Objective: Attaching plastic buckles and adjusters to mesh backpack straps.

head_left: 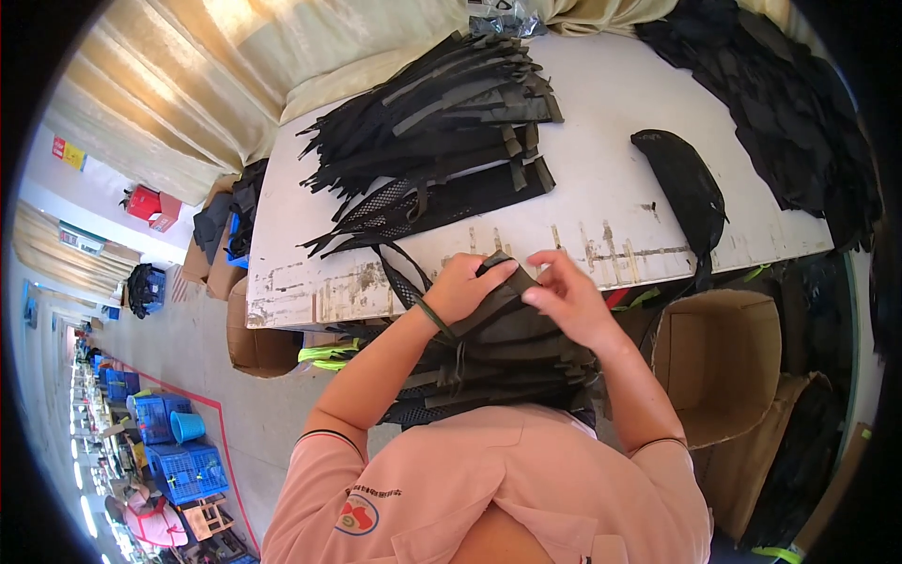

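My left hand [460, 289] is closed on the top end of a dark fabric strap piece [503, 282], thumb pressed on its edge. A mesh strip [404, 274] hangs beside my left wrist. At the piece's right edge is my right hand [569, 301], its thumb and curled fingers apart and the thumb close to the cloth. More dark fabric pieces [479, 362] lie in a bundle below my hands, against my body. On the white table [601, 89] ahead, a spread pile of black and mesh strap pieces [442, 122] lies to the left.
A black curved pouch [681, 179] lies on the table's right side, with a heap of black fabric [770, 113] beyond it. Open cardboard boxes stand below the table, one at right [719, 362], one at left [263, 329]. Blue crates [185, 470] stand farther left.
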The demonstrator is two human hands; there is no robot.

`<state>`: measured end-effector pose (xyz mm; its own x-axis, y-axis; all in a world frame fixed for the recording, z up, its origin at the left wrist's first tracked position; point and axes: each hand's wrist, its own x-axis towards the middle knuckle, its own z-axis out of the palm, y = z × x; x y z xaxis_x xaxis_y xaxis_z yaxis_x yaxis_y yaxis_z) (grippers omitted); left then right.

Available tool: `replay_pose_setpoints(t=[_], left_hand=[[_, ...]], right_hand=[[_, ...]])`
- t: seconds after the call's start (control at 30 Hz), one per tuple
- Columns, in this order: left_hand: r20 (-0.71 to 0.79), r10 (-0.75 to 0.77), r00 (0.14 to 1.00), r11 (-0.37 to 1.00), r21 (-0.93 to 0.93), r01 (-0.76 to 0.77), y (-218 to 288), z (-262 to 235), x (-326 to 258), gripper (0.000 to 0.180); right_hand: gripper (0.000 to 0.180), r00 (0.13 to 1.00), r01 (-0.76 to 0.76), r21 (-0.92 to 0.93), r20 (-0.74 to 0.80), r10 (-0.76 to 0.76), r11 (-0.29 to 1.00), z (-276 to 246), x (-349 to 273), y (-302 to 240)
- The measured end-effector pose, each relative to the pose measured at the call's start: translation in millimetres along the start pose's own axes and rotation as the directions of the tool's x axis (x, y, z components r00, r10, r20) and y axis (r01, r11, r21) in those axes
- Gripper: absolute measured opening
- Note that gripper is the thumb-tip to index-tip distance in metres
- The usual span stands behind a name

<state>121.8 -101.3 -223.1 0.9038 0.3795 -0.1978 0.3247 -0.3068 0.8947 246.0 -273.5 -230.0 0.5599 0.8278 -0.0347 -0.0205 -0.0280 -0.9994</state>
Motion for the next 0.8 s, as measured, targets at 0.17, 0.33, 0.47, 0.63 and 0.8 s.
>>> replay_pose_setpoints(t=[0.17,0.33,0.47,0.63,0.8], left_hand=[[0.132,0.057,0.99,0.989,-0.142,-0.038,-2.5,-2.2,-4.1,0.041],[0.405,0.295,0.866,0.729,0.49,-0.478,-39.8,-29.9,-24.7,0.04],[0.26,-0.191,0.947,0.908,0.413,0.07,-48.9,-40.2,-44.5,0.043],[0.128,0.091,0.988,0.795,0.589,-0.149,-52.3,-26.4,-53.8,0.041],[-0.14,0.277,0.951,0.862,0.473,-0.182,-52.4,10.1,-81.3,0.036]], right_hand=[[0.02,0.989,-0.073,0.172,0.141,0.049,0.982,-8.5,2.3,-0.9],[0.017,0.993,-0.112,0.166,0.065,0.103,0.98,-31.1,-4.2,-1.6],[0.026,0.996,-0.088,-0.841,-0.063,0.065,0.534,-47.6,-6.8,42.5],[0.055,0.843,0.461,-0.78,0.238,-0.482,0.422,16.9,3.8,11.7],[0.071,0.741,0.657,-0.585,0.616,-0.267,0.475,67.3,3.4,58.8]])
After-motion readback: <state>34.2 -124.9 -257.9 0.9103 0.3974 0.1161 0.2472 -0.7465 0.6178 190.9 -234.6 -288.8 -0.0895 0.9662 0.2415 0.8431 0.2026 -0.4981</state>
